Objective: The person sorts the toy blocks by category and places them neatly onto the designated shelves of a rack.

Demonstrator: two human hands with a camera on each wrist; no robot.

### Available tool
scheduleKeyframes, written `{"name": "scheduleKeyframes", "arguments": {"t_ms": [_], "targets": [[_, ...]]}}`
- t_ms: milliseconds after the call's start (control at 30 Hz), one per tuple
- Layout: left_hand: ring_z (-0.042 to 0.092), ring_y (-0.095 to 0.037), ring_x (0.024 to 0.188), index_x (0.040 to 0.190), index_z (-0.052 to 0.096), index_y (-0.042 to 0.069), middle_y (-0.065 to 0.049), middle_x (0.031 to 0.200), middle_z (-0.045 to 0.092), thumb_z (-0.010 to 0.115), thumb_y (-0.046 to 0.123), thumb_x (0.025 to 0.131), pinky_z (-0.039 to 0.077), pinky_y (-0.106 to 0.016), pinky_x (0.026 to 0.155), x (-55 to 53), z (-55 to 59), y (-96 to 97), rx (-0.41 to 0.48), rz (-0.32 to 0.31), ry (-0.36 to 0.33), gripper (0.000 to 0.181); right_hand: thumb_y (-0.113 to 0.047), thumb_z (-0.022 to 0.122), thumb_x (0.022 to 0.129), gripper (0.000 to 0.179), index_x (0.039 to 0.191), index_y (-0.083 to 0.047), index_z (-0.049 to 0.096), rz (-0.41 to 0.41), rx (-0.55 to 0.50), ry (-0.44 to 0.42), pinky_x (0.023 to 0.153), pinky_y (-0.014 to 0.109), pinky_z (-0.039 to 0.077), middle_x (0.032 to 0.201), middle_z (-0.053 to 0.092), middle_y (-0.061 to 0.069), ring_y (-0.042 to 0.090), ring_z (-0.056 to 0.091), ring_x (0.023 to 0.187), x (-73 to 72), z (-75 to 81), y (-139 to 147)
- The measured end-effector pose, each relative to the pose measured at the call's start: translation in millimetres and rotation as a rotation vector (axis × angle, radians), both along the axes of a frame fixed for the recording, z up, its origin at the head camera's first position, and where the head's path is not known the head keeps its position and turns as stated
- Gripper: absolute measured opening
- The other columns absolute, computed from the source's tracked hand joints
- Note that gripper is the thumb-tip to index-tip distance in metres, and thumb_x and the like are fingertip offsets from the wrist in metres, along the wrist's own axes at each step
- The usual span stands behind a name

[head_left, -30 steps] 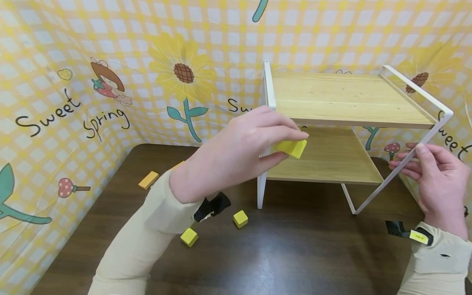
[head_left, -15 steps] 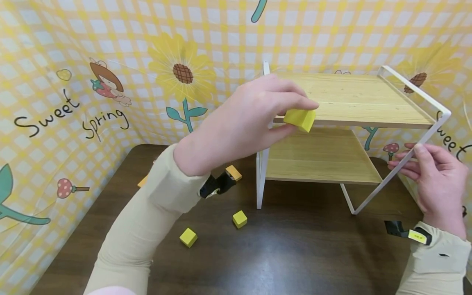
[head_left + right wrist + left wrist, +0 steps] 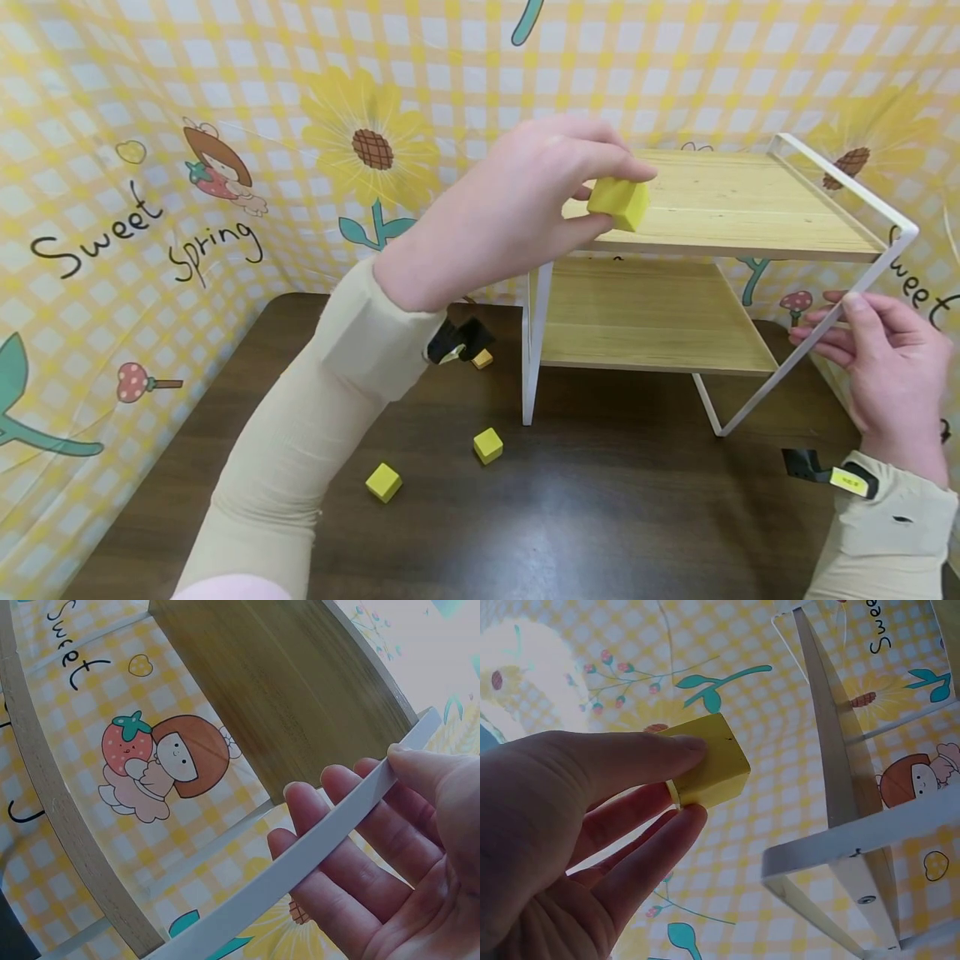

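Note:
My left hand (image 3: 540, 192) pinches a yellow cube block (image 3: 619, 203) between thumb and fingers. In the head view the block overlaps the left part of the shelf's top board (image 3: 735, 196). The left wrist view shows the same yellow block (image 3: 712, 761) at the fingertips, with the white shelf frame (image 3: 855, 847) apart from it on the right. My right hand (image 3: 892, 358) grips the slanting right leg (image 3: 810, 342) of the two-tier shelf. In the right wrist view the thumb lies on the white bar (image 3: 300, 855) and the fingers pass behind it.
Two more yellow cubes (image 3: 488, 446) lie on the dark wooden table (image 3: 600, 517), left of the shelf. An orange block (image 3: 482, 358) shows partly behind the left wrist camera. The lower board (image 3: 652, 325) sits beneath the top one. A checked cloth (image 3: 450, 83) hangs behind.
My left hand has risen with the yellow block, from in front of the lower board to the height of the top board, shifting slightly right. The right hand stays on the leg.

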State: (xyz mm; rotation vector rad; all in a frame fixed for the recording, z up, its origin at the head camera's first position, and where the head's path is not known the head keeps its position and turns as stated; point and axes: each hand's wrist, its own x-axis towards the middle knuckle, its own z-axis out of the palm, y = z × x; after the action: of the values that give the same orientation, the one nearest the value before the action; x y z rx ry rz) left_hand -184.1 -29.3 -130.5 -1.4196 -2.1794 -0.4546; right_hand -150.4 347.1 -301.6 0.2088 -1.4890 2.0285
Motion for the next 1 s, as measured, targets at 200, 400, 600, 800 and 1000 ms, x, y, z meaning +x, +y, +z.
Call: {"name": "scheduleKeyframes", "arguments": {"t_ms": [200,400,600,800,1000], "targets": [[0.058,-0.014,0.096,0.129,0.071,0.008,0.0,0.115,0.066,0.075,0.01,0.092,0.042,-0.026,0.09,-7.1,3.4,4.3,-0.053,0.058,-0.039,0.036,-0.004,0.064,0.099,0.026,0.104,0.021,0.063,-0.015,0.023,-0.013,0.061,0.032,0.057,0.08,0.071,0.02,0.024,0.073,0.063,0.2,0.3,-0.3],[0.059,-0.014,0.105,0.129,0.071,0.01,-0.001,0.121,0.066,0.07,0.01,0.094,0.042,-0.023,0.092,-9.6,12.2,11.0,-0.163,0.144,-0.097,0.035,-0.003,0.062,0.1,0.026,0.104,0.022,0.062,-0.024,0.03,-0.012,0.061,0.032,0.057,0.08,0.071,0.021,0.024,0.073,0.063,0.1,0.4,-0.7],[0.061,-0.018,0.103,0.119,0.075,0.005,-0.005,0.115,0.07,0.066,0.003,0.092,0.044,-0.026,0.091,-14.3,18.0,14.1,-0.177,0.124,-0.114,0.029,-0.004,0.063,0.1,0.025,0.104,0.021,0.063,-0.029,0.025,-0.017,0.061,0.032,0.057,0.081,0.07,0.02,0.024,0.073,0.063,0.0,0.3,-0.2],[0.061,-0.018,0.11,0.119,0.075,0.004,-0.005,0.119,0.07,0.061,-0.002,0.089,0.044,-0.026,0.095,-16.7,21.4,14.4,-0.21,0.152,-0.137,0.034,-0.005,0.064,0.099,0.026,0.105,0.021,0.063,-0.024,0.022,-0.016,0.062,0.032,0.057,0.081,0.071,0.02,0.024,0.073,0.064,0.1,-0.1,0.0],[0.045,-0.012,0.077,0.078,0.07,0.008,0.002,0.076,0.056,0.054,-0.004,0.084,0.035,-0.023,0.073,-19.5,22.4,17.2,-0.249,0.191,-0.133,0.021,-0.004,0.065,0.099,0.026,0.104,0.021,0.063,-0.012,0.006,-0.01,0.062,0.033,0.057,0.081,0.071,0.021,0.025,0.073,0.064,0.5,-0.3,-0.7]]}}
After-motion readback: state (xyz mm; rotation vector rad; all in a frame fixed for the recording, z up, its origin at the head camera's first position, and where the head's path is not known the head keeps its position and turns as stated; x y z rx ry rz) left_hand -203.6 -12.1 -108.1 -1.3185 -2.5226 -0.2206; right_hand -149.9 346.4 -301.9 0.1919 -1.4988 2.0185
